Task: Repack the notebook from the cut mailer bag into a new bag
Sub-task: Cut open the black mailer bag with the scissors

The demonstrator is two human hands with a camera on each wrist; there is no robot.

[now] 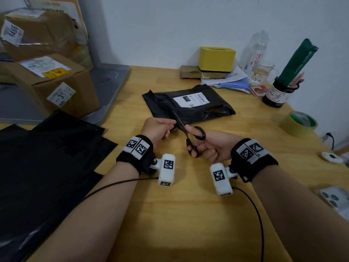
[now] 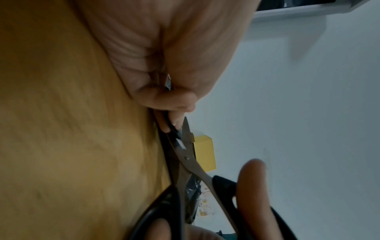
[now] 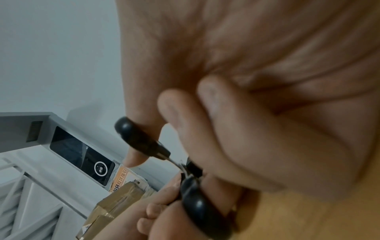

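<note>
The cut black mailer bag (image 1: 188, 104) with a white label lies flat mid-table; a tear shows near its right end and the notebook is hidden inside. My left hand (image 1: 171, 127) sits at the bag's near edge, fingertips (image 2: 174, 120) pinching a small bit of black film right beside the blades. My right hand (image 1: 195, 142) grips black-handled scissors (image 1: 188, 137), thumb through one loop (image 3: 141, 138) and fingers through the other. The blades (image 2: 187, 155) are slightly parted and point toward the bag. A stack of new black bags (image 1: 47, 157) lies at the left.
Cardboard parcels (image 1: 56, 82) stand on a grey tray at the back left. Along the back are a yellow box (image 1: 217, 57), bottle, glass mug (image 1: 262, 72) and pen jar (image 1: 279, 93). A tape roll (image 1: 300, 123) and a phone (image 1: 334, 199) are at the right.
</note>
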